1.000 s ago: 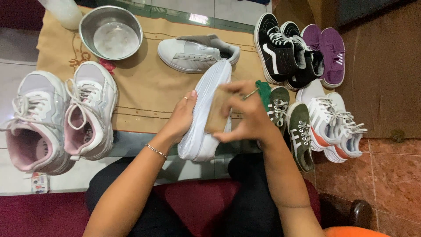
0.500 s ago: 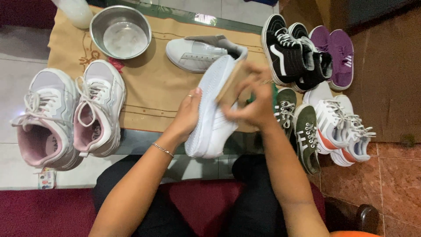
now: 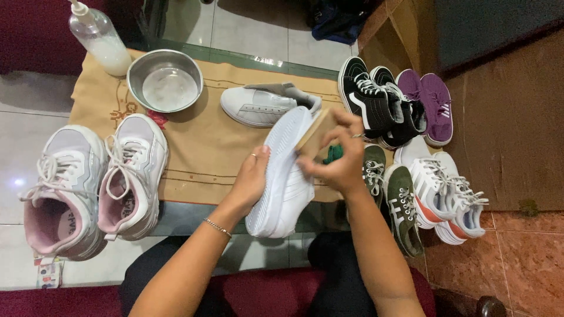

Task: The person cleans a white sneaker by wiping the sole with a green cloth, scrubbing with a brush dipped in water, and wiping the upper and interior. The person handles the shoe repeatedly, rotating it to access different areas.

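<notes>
Two white sneakers are showing at the centre, two pink-lined ones left, two black, two purple, two olive, two white-orange right; one bowl, one bottle far left.

I looked down and saw a low glass bench with a tan cloth spread over its top. Under it, the floor was made of pale, shiny tiles, and a small spot of light shone on them. On the right the floor was reddish-brown stone. A dark red seat sat at the bottom edge, and another dark red seat was in the top left corner.
</notes>
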